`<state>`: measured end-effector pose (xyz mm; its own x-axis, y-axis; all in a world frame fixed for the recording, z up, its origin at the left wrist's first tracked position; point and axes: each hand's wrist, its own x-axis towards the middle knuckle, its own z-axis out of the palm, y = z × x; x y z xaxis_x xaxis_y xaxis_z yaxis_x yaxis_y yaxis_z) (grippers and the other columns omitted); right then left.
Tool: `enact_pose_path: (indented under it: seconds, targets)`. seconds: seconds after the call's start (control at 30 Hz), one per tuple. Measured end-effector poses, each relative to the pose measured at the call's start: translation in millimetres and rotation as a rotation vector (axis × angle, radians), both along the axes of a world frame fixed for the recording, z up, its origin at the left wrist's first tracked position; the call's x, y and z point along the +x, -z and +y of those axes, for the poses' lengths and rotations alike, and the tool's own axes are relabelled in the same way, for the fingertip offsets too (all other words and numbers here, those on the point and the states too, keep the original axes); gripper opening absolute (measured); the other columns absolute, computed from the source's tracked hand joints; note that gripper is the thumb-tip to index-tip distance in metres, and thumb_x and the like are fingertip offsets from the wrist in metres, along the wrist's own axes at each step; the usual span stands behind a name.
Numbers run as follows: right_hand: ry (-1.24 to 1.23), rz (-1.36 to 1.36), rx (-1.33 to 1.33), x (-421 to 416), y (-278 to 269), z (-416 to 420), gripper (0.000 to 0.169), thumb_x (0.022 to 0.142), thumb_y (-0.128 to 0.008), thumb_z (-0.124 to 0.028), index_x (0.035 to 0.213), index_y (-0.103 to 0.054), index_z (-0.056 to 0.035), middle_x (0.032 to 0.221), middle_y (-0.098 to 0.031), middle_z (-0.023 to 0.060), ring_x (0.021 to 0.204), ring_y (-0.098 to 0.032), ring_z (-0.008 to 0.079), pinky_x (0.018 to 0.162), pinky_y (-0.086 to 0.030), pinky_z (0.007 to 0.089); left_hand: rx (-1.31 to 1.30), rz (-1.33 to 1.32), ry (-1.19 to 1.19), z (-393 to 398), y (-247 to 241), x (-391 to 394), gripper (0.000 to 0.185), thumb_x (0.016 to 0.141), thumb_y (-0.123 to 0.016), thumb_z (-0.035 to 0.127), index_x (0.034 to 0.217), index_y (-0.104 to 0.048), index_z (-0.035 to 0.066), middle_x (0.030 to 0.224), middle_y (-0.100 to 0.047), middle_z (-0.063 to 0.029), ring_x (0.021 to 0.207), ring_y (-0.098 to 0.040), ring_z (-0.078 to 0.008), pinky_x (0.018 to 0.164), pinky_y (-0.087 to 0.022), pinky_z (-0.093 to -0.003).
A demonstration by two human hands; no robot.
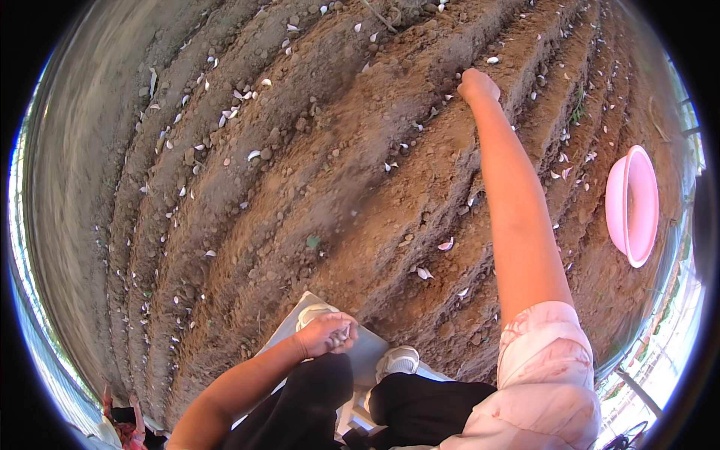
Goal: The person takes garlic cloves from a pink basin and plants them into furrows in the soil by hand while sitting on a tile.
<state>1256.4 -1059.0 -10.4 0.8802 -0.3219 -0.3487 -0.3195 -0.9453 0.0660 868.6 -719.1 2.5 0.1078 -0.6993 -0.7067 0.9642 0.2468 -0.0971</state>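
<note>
My right hand (479,87) reaches far forward and touches the soil of a furrow; its fingers are bent, and whether a clove is between them is hidden. White garlic cloves lie near it, one clove (493,59) just beyond and another (448,97) to its left. Above my knee, my left hand (329,333) is curled around several garlic cloves (339,337). More cloves are scattered along the furrows, among them a pair (424,273) in front of my feet and a pinkish clove (446,244) a little farther out.
A pink plastic basin (617,202) stands tilted in view on the soil at the right. Under my shoes is a pale flat board or sheet (367,349). Another person (132,427) is at the lower left rim. Soil ridges (315,185) run across the view.
</note>
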Motion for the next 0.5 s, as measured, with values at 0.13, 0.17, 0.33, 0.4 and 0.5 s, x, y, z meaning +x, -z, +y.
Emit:
enact_pose_path:
  seconds: [0.13,0.17,0.33,0.4,0.5]
  targets:
    - [-0.050,-0.027,0.014,-3,5,-10,0.026,0.073,-0.051,-0.021,0.094,-0.059,-0.0088,0.098,-0.057,0.0112,0.092,-0.054,0.0275,0.073,-0.045,0.0373,-0.025,0.006,-0.013,0,0,-2,0.019,0.081,-0.047,0.018,0.091,-0.049,0.002,0.078,-0.055,-0.0139,0.063,-0.053,-0.0216,0.045,-0.040,-0.0269]
    - [-0.057,-0.049,0.035,-4,5,-13,0.026,0.072,-0.052,-0.022,0.094,-0.059,-0.0087,0.098,-0.057,0.0116,0.092,-0.054,0.0280,0.073,-0.045,0.0375,-0.018,0.007,-0.007,0,-1,-1,0.018,0.081,-0.047,0.018,0.090,-0.049,0.002,0.078,-0.055,-0.0138,0.063,-0.053,-0.0214,0.045,-0.040,-0.0269]
    - [0.033,-0.191,0.272,-5,12,-37,0.030,0.067,-0.053,-0.024,0.093,-0.057,-0.0110,0.097,-0.057,0.0135,0.091,-0.053,0.0300,0.074,-0.043,0.0380,-0.013,0.009,0.003,1,0,-1,0.018,0.082,-0.047,0.018,0.090,-0.049,0.002,0.077,-0.055,-0.0132,0.064,-0.054,-0.0206,0.045,-0.040,-0.0265]
    - [0.042,-0.288,0.291,-3,20,-40,0.029,0.067,-0.053,-0.024,0.094,-0.057,-0.0119,0.096,-0.057,0.0131,0.090,-0.053,0.0301,0.074,-0.042,0.0383,-0.015,0.015,0.007,1,1,-1,0.018,0.082,-0.047,0.019,0.089,-0.049,0.002,0.077,-0.055,-0.0132,0.063,-0.053,-0.0205,0.044,-0.040,-0.0263]
    - [0.010,-0.373,0.271,4,29,-35,0.026,0.069,-0.051,-0.023,0.093,-0.056,-0.0125,0.096,-0.057,0.0117,0.090,-0.053,0.0299,0.074,-0.042,0.0387,-0.007,0.015,0.012,0,2,-2,0.019,0.081,-0.048,0.019,0.089,-0.049,0.002,0.076,-0.054,-0.0129,0.063,-0.053,-0.0203,0.044,-0.040,-0.0260]
